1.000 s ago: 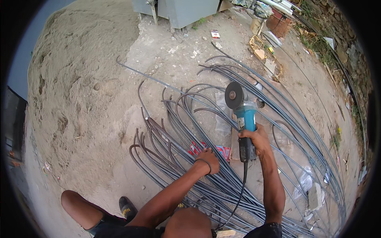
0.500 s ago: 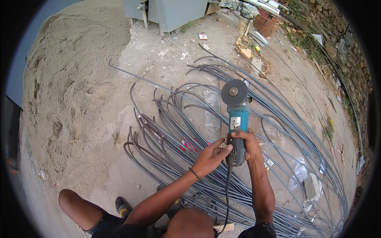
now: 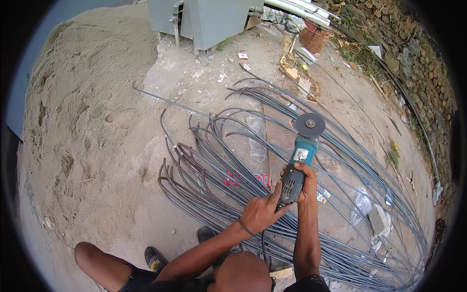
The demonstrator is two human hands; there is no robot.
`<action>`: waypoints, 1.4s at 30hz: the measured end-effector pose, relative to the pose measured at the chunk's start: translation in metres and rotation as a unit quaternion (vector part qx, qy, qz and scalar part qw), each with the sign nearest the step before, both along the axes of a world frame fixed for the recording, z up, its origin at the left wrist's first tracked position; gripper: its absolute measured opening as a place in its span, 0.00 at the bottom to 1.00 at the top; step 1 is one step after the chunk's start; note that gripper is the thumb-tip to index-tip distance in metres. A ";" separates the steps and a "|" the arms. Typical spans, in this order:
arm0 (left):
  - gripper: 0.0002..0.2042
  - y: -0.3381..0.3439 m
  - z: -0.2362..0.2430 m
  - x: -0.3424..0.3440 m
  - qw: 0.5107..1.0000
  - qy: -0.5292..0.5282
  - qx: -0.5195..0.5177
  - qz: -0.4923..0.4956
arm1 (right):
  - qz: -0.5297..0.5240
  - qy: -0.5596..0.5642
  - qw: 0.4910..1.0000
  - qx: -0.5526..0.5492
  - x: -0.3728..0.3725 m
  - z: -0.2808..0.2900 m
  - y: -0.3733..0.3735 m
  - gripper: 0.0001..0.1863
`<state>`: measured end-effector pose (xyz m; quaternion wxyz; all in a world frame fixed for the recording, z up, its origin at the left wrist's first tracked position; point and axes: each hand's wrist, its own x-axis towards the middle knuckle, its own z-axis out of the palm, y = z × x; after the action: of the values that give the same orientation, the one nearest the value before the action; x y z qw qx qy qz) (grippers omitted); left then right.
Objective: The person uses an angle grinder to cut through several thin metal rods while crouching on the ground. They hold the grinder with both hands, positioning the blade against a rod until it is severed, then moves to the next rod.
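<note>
My right hand (image 3: pixel 304 182) grips a teal and black angle grinder (image 3: pixel 301 155) around its lower body; its dark cutting disc (image 3: pixel 309 125) points away from me, at the top. My left hand (image 3: pixel 265 211) holds the grinder's rear end, thumb and forefinger against it, other fingers partly hidden. A dark power cord hangs below the tool. Beneath both hands lies a spread of long steel rods (image 3: pixel 340 248), many bent into hooks at their far ends, over bare ground, a flat board (image 3: pixel 275 126) and crumpled plastic (image 3: pixel 255 148).
A sand heap (image 3: pixel 78 97) fills the left. A grey metal box (image 3: pixel 214 22) on legs stands at the top, beside white pipes (image 3: pixel 306 12) and a reddish block (image 3: pixel 314 36). A stone wall (image 3: pixel 423 63) runs along the right. A concrete chunk (image 3: pixel 379 219) lies right of my arm.
My left hand has left the rods and risen to the grinder's rear end. The grinder, in my right hand, has shifted slightly right and now leans with its disc to the upper right.
</note>
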<state>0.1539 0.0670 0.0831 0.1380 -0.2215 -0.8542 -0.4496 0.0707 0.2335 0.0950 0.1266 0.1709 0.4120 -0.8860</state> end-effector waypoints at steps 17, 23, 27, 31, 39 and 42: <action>0.38 -0.037 0.003 0.037 0.989 -0.116 0.052 -0.070 | -0.062 0.003 0.998 0.018 0.056 0.012 -0.038 0.14; 0.37 -0.089 0.022 0.040 0.843 -0.355 0.400 -0.050 | 0.012 0.072 0.991 0.109 0.035 0.038 -0.128 0.25; 0.40 -0.112 0.015 0.049 0.866 -0.329 0.376 -0.024 | 0.066 0.084 0.985 0.134 0.031 0.036 -0.152 0.26; 0.40 -0.138 0.028 0.060 0.916 -0.270 0.296 0.026 | 0.063 0.076 0.988 0.118 0.034 0.036 -0.180 0.24; 0.43 -0.153 0.015 0.060 0.994 0.034 0.009 0.104 | 0.066 0.039 0.990 0.114 0.040 0.041 -0.189 0.28; 0.43 -0.141 0.012 0.051 0.991 0.100 0.004 0.092 | 0.082 0.050 0.991 0.093 0.036 0.042 -0.171 0.30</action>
<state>0.2050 -0.0737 0.0948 0.2644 -0.1856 -0.8509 -0.4143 0.1062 0.0627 0.1374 0.1620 0.1027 0.5110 -0.8379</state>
